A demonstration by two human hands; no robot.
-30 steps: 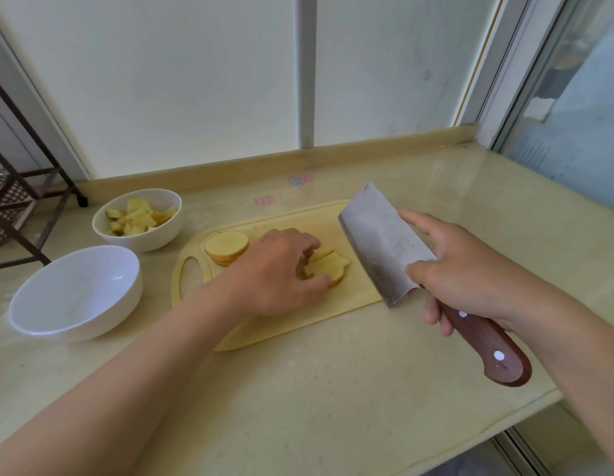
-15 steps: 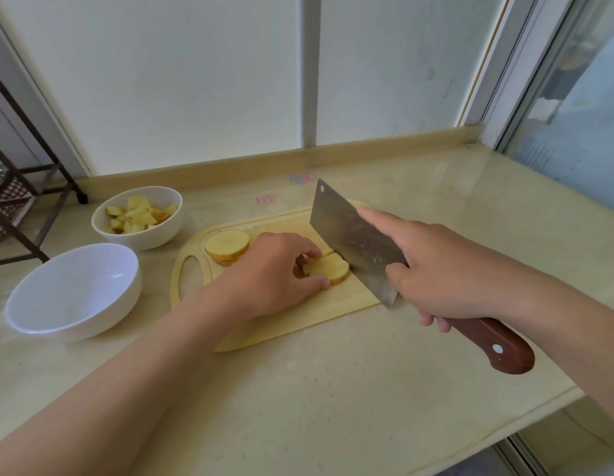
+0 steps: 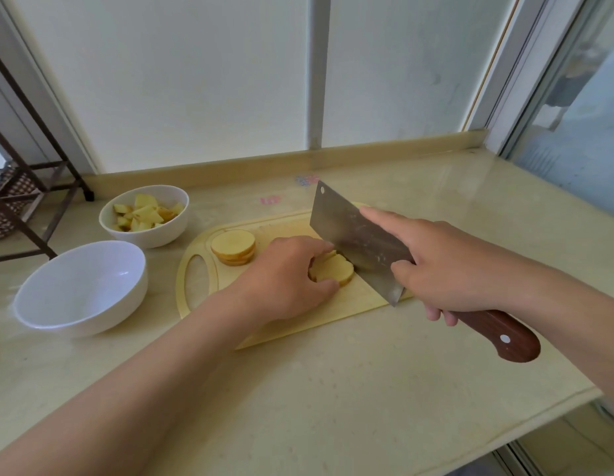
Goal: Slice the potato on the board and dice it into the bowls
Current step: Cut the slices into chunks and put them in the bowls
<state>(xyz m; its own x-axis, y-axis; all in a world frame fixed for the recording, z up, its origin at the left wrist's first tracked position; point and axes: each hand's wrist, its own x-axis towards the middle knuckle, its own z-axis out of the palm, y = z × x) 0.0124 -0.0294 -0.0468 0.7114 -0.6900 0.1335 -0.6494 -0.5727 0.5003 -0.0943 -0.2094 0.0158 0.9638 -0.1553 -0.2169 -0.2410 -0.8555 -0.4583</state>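
We see a dark metal-framed rack (image 3: pixel 41 165) at the glossy beige stone counter's (image 3: pixel 333 389) far left, and two small faded stickers (image 3: pixel 271 200) near its back edge.

The left hand (image 3: pixel 285 276) hides part of the potato slices (image 3: pixel 334 270).

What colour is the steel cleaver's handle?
The steel cleaver's handle is reddish-brown wood, best seen in the head view.

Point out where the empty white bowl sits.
Head view: the empty white bowl sits far left on the counter, in front of the potato-filled bowl and left of the cutting board.
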